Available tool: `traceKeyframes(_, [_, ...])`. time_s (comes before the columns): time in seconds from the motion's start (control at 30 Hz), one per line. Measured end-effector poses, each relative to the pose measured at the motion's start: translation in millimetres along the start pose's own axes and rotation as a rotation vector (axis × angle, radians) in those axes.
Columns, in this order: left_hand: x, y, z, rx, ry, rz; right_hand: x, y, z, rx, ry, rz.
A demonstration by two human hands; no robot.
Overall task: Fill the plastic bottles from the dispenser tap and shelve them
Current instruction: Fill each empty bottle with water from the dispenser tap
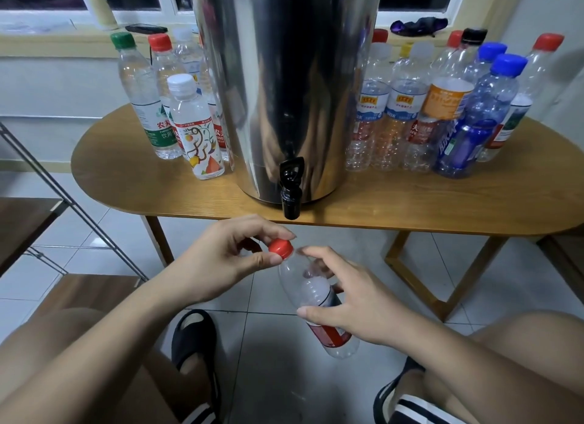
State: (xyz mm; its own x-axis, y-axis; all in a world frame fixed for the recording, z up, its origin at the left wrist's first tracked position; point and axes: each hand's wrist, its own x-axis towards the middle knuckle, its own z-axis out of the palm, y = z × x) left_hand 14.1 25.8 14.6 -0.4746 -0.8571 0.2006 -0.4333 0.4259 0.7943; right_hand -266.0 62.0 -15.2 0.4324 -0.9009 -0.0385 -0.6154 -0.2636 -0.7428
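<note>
The wooden table (pixel 410 202) stretches across in front of both my hands, its near edge just above them. On it, straight ahead of my hands, stands the tall steel dispenser (pixel 284 76). Off to the outside of my left hand (pixel 218 259) is a metal-framed shelf rack (pixel 28 221) with brown boards. Beyond my left hand, beside the dispenser, a small cluster of capped bottles (pixel 196 123) stands upright. Beyond my right hand (pixel 357 306), on the dispenser's other side, stands a bigger crowd of capped bottles (pixel 442 114) with red, blue, black and yellow tops.

My hands are close together below the table edge, both on one clear plastic bottle (pixel 303 284) with a red label. My right hand wraps its body, thumb on the near side and fingers curled over the far side. The bottle is tilted, with its neck pointing up toward my left hand, and it looks empty.

The black tap (pixel 291 186) juts from the dispenser's base over the table edge, just above my left fingertips and apart from the bottle.

My left thumb and forefinger pinch the red cap (pixel 280 248), which sits on the bottle's neck.
</note>
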Motion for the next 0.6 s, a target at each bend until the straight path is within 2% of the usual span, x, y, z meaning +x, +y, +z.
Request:
traceKeyframes(0.37, [2,14,12,0.237,0.124,0.062,2,4,6,-0.086,0.129,-0.071])
traceKeyframes(0.53, [3,13,18,0.354,0.184,0.049,2,5,7,-0.117,0.127,-0.098])
traceKeyframes(0.6, [4,14,18,0.333,0.167,0.068,3,6,6,-0.13,0.138,-0.094])
